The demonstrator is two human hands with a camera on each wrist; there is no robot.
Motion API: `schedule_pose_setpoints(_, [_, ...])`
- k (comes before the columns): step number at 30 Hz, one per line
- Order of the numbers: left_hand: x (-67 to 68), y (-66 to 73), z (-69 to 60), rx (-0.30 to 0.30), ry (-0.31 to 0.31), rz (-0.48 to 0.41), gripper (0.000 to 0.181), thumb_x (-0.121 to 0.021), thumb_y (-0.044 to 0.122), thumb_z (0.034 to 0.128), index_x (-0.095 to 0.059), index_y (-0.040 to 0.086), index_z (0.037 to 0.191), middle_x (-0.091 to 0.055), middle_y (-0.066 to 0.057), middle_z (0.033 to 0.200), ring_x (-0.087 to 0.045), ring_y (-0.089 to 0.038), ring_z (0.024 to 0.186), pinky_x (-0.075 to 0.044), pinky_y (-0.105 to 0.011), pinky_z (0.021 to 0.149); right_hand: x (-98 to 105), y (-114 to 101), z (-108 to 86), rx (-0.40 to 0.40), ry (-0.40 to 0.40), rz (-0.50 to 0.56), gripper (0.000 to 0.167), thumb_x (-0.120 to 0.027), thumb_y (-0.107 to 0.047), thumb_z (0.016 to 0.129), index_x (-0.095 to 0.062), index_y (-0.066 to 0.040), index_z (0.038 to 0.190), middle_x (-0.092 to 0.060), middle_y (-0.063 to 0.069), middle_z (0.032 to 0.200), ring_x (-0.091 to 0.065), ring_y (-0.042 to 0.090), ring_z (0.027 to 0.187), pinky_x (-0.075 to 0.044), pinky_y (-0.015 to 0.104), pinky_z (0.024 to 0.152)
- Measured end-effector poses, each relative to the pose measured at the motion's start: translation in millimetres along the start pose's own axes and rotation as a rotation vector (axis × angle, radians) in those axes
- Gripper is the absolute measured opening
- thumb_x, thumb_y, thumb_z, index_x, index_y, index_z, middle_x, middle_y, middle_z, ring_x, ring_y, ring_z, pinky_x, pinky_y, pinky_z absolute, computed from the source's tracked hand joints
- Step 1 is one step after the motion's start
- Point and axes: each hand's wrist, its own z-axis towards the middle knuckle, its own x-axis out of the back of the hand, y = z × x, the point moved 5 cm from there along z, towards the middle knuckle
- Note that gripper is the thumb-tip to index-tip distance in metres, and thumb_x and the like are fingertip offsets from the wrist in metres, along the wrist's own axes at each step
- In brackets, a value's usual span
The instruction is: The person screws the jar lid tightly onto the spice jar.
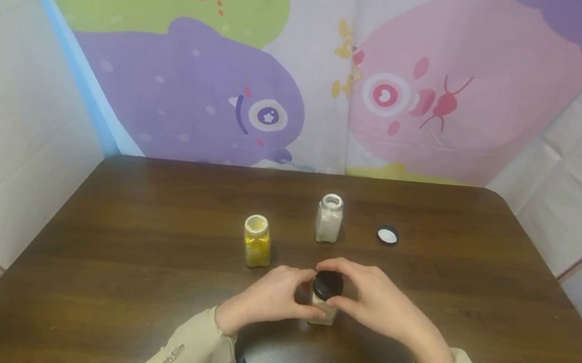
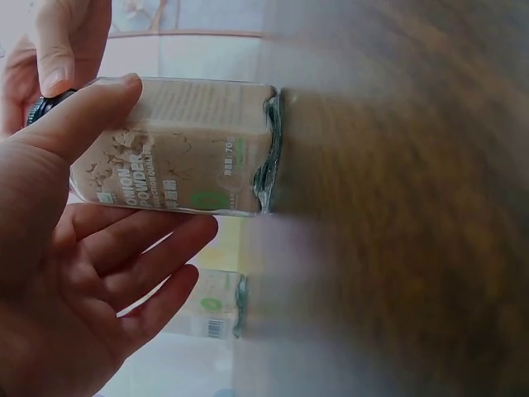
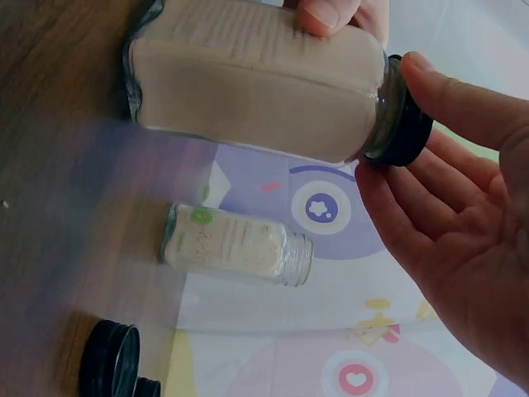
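On the brown table (image 1: 140, 297), the left hand (image 1: 277, 294) and right hand (image 1: 372, 295) meet at the onion powder jar (image 2: 165, 165).
From where I stand, the left hand grasps the jar's body, thumb on one side and fingers on the other, seemingly to steady it; the right hand pinches the black lid (image 1: 328, 285) on top, a hold that would suit turning it. That jar is upright on the person's side, its clear walls showing pale beige powder. Farther off, perhaps set back to give the hands room, stand two uncapped jars: the yellow jar (image 1: 258, 250) at left, with yellow contents, and the whitish jar (image 1: 328, 225) beyond, holding something pale. Smallest, the loose lid (image 1: 387, 236) lies to its right, white inside up.
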Motion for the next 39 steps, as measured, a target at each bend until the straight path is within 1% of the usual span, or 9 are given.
schedule_pose_setpoints(4, [0.3, -0.1, -0.9, 0.010, 0.018, -0.001, 0.038, -0.072, 0.047, 0.0706, -0.060, 0.018, 0.092, -0.058, 0.001, 0.066, -0.042, -0.002, 0.056, -0.035, -0.015, 0.050, 0.6, 0.7, 1.3, -0.027, 0.040, -0.051, 0.046, -0.076, -0.017, 0.072, -0.057, -0.012, 0.114, -0.065, -0.002, 0.107, -0.062, 0.012, 0.097, -0.050, 0.031, 0.081])
schedule_pose_setpoints(7, [0.6, 0.6, -1.4, 0.012, 0.030, 0.000, 0.036, -0.073, 0.046, 0.0702, -0.060, 0.018, 0.088, -0.057, 0.002, 0.064, -0.041, -0.001, 0.054, -0.034, -0.015, 0.048, 1.5, 1.3, 2.1, -0.067, 0.067, -0.086, 0.047, -0.078, -0.021, 0.069, -0.060, -0.013, 0.111, -0.066, -0.003, 0.104, -0.063, 0.012, 0.093, -0.050, 0.030, 0.079])
schedule_pose_setpoints(11, [1.3, 1.9, -1.6, 0.011, 0.053, 0.019, 0.035, -0.073, 0.046, 0.0695, -0.059, 0.018, 0.084, -0.052, 0.006, 0.060, -0.039, 0.000, 0.052, -0.032, -0.014, 0.047, 1.5, 1.2, 2.3, -0.111, 0.092, -0.102, 0.046, -0.079, -0.024, 0.068, -0.061, -0.013, 0.109, -0.067, -0.003, 0.102, -0.064, 0.011, 0.091, -0.050, 0.030, 0.077])
schedule_pose_setpoints(15, [1.3, 3.1, -1.8, 0.006, 0.078, 0.045, 0.035, -0.074, 0.046, 0.0686, -0.060, 0.018, 0.082, -0.047, 0.011, 0.059, -0.037, 0.001, 0.050, -0.030, -0.012, 0.045, 0.8, 0.4, 1.7, -0.127, 0.114, -0.111, 0.046, -0.079, -0.024, 0.067, -0.061, -0.012, 0.108, -0.068, -0.002, 0.101, -0.064, 0.012, 0.091, -0.050, 0.029, 0.076])
schedule_pose_setpoints(23, [1.6, 5.0, -2.3, 0.000, 0.105, 0.049, 0.034, -0.075, 0.045, 0.0676, -0.060, 0.018, 0.079, -0.056, 0.005, 0.060, -0.037, 0.002, 0.050, -0.030, -0.011, 0.045, 0.2, -1.1, 1.0, -0.166, 0.150, -0.111, 0.046, -0.080, -0.023, 0.066, -0.062, -0.011, 0.106, -0.069, -0.001, 0.099, -0.065, 0.013, 0.089, -0.050, 0.031, 0.074])
schedule_pose_setpoints(29, [2.9, 3.9, -2.5, 0.015, 0.091, 0.022, 0.033, -0.075, 0.045, 0.0672, -0.060, 0.019, 0.080, -0.056, 0.007, 0.062, -0.039, 0.001, 0.052, -0.034, -0.012, 0.047, 0.0, 1.2, 1.9, -0.153, 0.149, -0.083, 0.047, -0.081, -0.025, 0.065, -0.061, -0.011, 0.106, -0.069, -0.002, 0.098, -0.065, 0.012, 0.089, -0.050, 0.030, 0.075])
schedule_pose_setpoints(34, [0.4, 0.9, -2.0, 0.043, 0.056, -0.037, 0.034, -0.074, 0.046, 0.0683, -0.059, 0.020, 0.084, -0.054, 0.011, 0.065, -0.042, 0.000, 0.055, -0.036, -0.015, 0.049, -0.2, 4.5, 2.8, -0.098, 0.097, -0.031, 0.046, -0.079, -0.020, 0.068, -0.058, -0.010, 0.107, -0.065, -0.002, 0.102, -0.062, 0.012, 0.093, -0.050, 0.031, 0.079])
schedule_pose_setpoints(36, [-0.8, -0.2, -1.8, 0.050, 0.044, -0.046, 0.035, -0.073, 0.047, 0.0692, -0.058, 0.021, 0.086, -0.053, 0.011, 0.067, -0.044, -0.001, 0.057, -0.037, -0.016, 0.050, -0.6, 5.5, 2.9, -0.082, 0.073, -0.028, 0.046, -0.078, -0.019, 0.069, -0.057, -0.010, 0.109, -0.063, -0.002, 0.105, -0.061, 0.012, 0.095, -0.049, 0.031, 0.082])
schedule_pose_setpoints(39, [-1.6, -1.3, -1.8, 0.057, 0.028, -0.054, 0.037, -0.072, 0.049, 0.0702, -0.057, 0.021, 0.089, -0.056, 0.012, 0.071, -0.048, -0.001, 0.061, -0.040, -0.016, 0.054, -0.8, 5.9, 2.9, -0.065, 0.051, -0.048, 0.050, -0.078, -0.023, 0.070, -0.056, -0.010, 0.113, -0.061, -0.002, 0.109, -0.058, 0.012, 0.100, -0.047, 0.032, 0.085])
